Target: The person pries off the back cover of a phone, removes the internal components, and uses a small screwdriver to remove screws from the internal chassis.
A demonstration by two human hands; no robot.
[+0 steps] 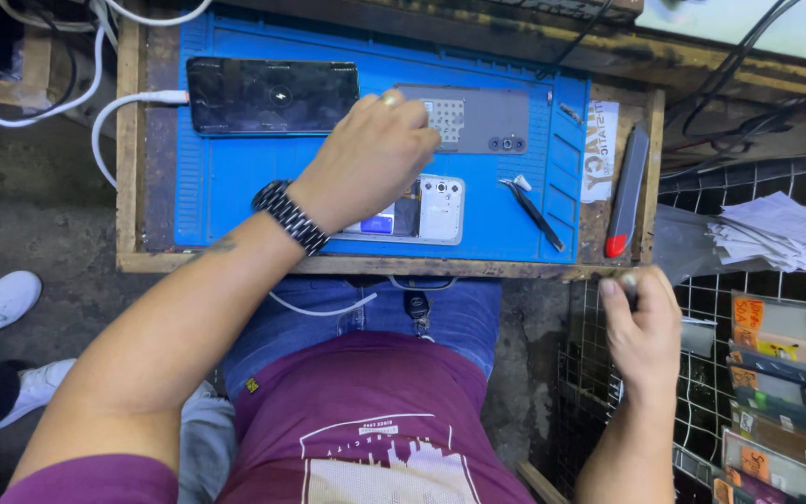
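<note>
1. Two hands in view, both bare. Left hand [370, 154] reaches over the blue mat [235, 196] with its fingers curled down and bunched at the edge of a grey phone back panel [478, 119]; whether they pinch anything I cannot tell, since the knuckles hide the tips.
2. Beaded dark bracelet [289, 217] on the left wrist.
3. Opened white phone [422, 209] lies on the mat at 6 o'clock from the left hand, partly under the palm and wrist (blue and dark insides show).
4. Right hand [644, 327] sits off the tray, at 4 o'clock from the mat, fingers closed narrowly around a small dark object [629, 285] too small to identify.
5. Black phone [272, 95] lies flat at 10 o'clock from the left hand, screen up, with a white cable [109, 126] plugged into its left end.
6. Black tweezers [535, 213] lie on the mat at 3 o'clock from the white phone, tilted.
7. Grey tool with a red tip [627, 191] lies on the wooden tray [128, 140], just beside the mat's right edge.
8. Stack of white papers [781, 229] rests at 3 o'clock, well apart from the tray.
</note>
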